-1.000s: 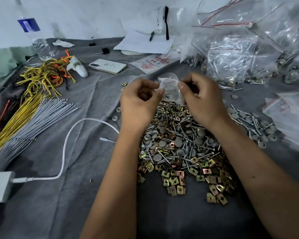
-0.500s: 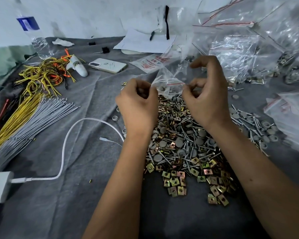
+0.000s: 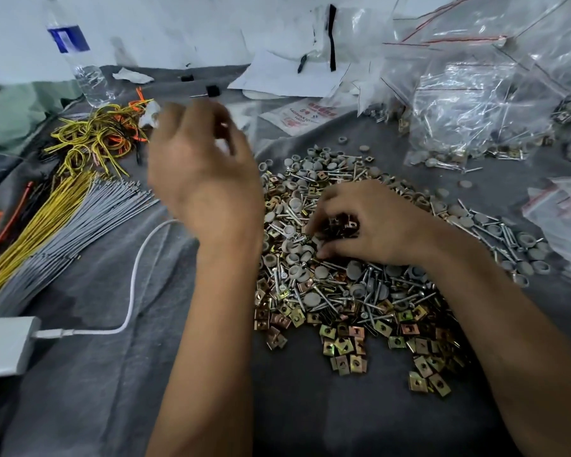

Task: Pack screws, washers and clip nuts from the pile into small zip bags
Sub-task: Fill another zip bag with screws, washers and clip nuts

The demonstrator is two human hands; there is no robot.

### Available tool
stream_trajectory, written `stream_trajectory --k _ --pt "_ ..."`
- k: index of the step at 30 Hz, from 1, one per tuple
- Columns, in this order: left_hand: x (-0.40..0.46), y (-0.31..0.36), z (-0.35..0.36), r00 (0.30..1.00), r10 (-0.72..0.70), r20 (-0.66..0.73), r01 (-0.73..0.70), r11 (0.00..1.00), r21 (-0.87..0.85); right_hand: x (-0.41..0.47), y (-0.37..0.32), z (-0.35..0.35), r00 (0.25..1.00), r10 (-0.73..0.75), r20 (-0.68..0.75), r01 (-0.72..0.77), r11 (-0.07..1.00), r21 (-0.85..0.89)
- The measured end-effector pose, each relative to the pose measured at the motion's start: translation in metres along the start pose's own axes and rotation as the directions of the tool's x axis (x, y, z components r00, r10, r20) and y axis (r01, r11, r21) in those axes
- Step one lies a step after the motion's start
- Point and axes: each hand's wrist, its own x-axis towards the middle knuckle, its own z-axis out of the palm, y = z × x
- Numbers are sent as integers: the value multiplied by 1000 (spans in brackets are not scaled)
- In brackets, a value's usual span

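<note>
Now R hand [image 3: 370,222] digs in pile [image 3: 327,291], fingers curled.

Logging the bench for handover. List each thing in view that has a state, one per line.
left hand: raised over the cloth, blurred, grip unclear
right hand: down on the pile, fingers curled around clip nuts
pile: loose, spread on the grey cloth
filled zip bags: heaped at far right
water bottle: upright, nearly empty
white cable: plugged into the grey box
grey box: at the left edge, cable attached
</note>
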Motion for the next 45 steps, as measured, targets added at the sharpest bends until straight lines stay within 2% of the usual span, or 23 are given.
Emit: stream_trajectory --k 2,4,8,12,17,22,24,26,29,32,37,45 --pt "-10 5 6 953 15 301 -32 998 51 2 -1 0 997 23 68 -18 998 -62" --pt "-25 7 12 863 -17 505 -5 999 42 3 1 1 997 29 70 -21 995 -102" --pt "-43 7 20 792 -85 604 125 992 -25 4 8 3 1000 -5 -10 4 990 -144" --pt "-48 2 24 686 -202 699 393 911 -123 2 14 0 990 5 -140 -14 998 -65" --pt "-55 4 28 688 -165 707 400 899 -179 -1 16 -4 950 64 -304 -40 996 85" --pt "-65 9 30 742 -55 668 318 906 -279 -2 16 -4 876 118 -468 -8 973 230" --pt "-68 10 32 748 -5 664 289 902 -319 -1 14 -4 858 118 -501 60 944 325" --pt "-69 11 34 749 15 663 279 899 -336 0 12 -4 870 98 -483 99 925 366" --pt "-68 10 34 762 -21 647 309 890 -336 0 12 -1 912 82 -403 55 946 318" --pt "-64 8 33 761 -123 637 427 834 -349 0 12 0 925 69 -373 24 971 240" --pt "-59 8 29 773 -190 605 496 775 -391 0 11 3 905 63 -421 37 974 225" --pt "-58 5 28 781 -215 586 495 785 -372 -1 8 2 841 63 -537 99 958 268"
